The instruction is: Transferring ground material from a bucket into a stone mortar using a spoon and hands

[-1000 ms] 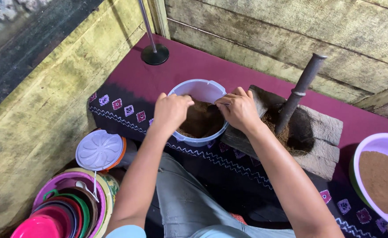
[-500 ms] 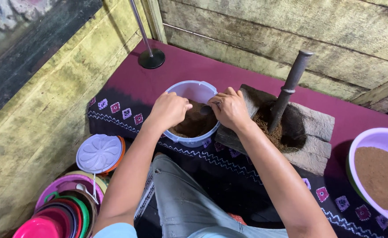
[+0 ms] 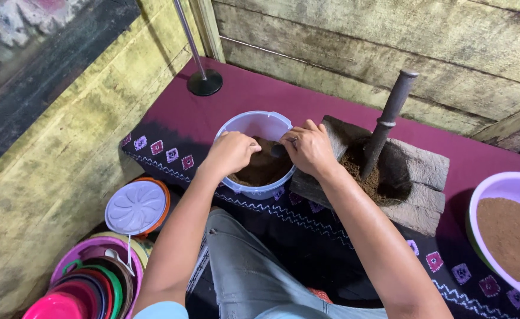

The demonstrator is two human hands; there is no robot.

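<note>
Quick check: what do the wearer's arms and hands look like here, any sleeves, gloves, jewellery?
Both forearms are bare, no gloves. The left hand shows no ring or watch. The right hand has a dark band that looks like a ring on one finger. A pale blue short sleeve shows at the left upper arm. No wristbands visible.

Pale plastic bucket [image 3: 258, 127], smooth, semi-glossy, holds matt brown powder [image 3: 264, 169]. Stone mortar block [image 3: 416, 177] at 3 o'clock of it: rough, grey, chipped; pestle [image 3: 389, 121] dark, matt. Lilac plastic basin [image 3: 499, 192] far right, glossy. Cloth mat [image 3: 271, 97] maroon, woven, matt. Wooden plank wall [image 3: 390, 47] at 12 o'clock, rough, weathered. Stacked plastic bowls [image 3: 88, 289] at 7 o'clock, shiny.
</note>
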